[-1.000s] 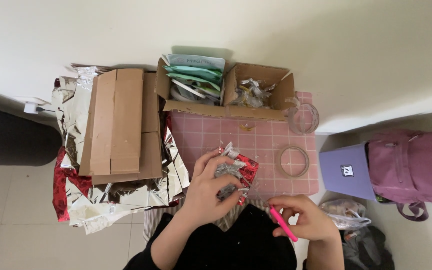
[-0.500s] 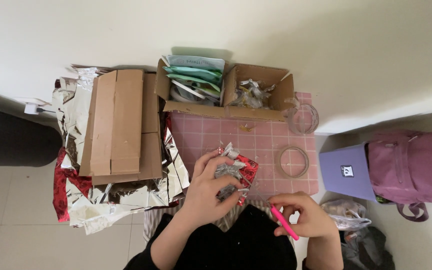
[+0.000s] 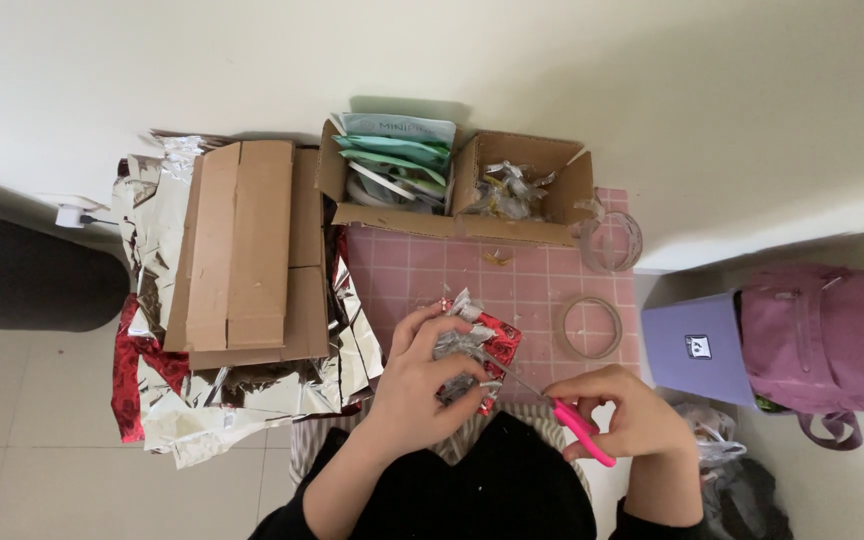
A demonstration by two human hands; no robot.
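Your left hand (image 3: pixel 422 375) is gripping a crumpled foil packet (image 3: pixel 474 350), red and silver, fingers curled around it over the near edge of the pink mat (image 3: pixel 422 275). Your right hand (image 3: pixel 632 420) is closing around pink scissors (image 3: pixel 577 428), just right of the packet; the blades are pointing left and meeting its lower edge. Beyond your right hand, a tape ring (image 3: pixel 590 328) is lying on the mat, apart from your fingers, with bare mat between. Left of your left hand, loose foil (image 3: pixel 167 400) and flat cardboard (image 3: pixel 242 250) are crowding up to the mat's edge. Far past both hands, an open box (image 3: pixel 457 180) is sitting against the wall.
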